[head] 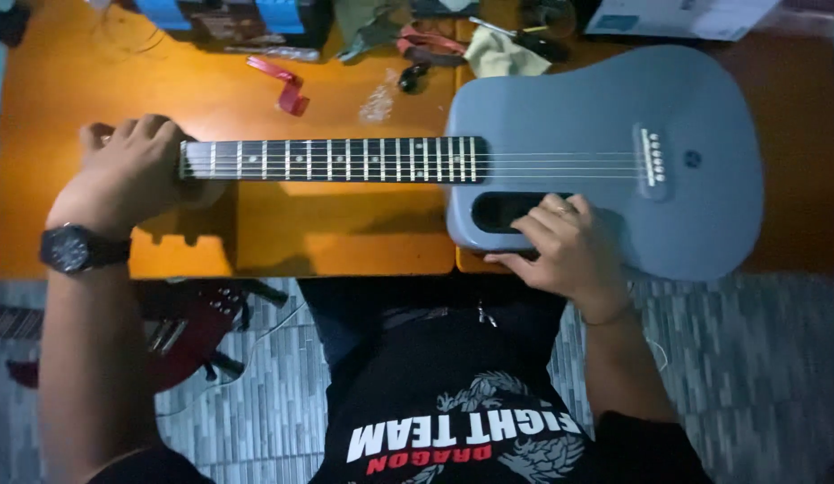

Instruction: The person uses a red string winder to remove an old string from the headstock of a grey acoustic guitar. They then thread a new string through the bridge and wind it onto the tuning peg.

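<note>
Lying flat with its long axis running hand to hand, the grey guitar [560, 134] has the left hand [135, 170] wrapped around the headstock end and the right hand [565, 246] fingers-spread on the body edge.

This looks like a small home repair bench for instruments. A grey guitar [605, 152] lies flat across an orange table [327, 233], with a rag [498, 54], a red strap [287, 85] and what may be hand tools [524, 36] along the back edge. A red electric guitar [180, 336] rests on the tiled floor [757, 376].
</note>
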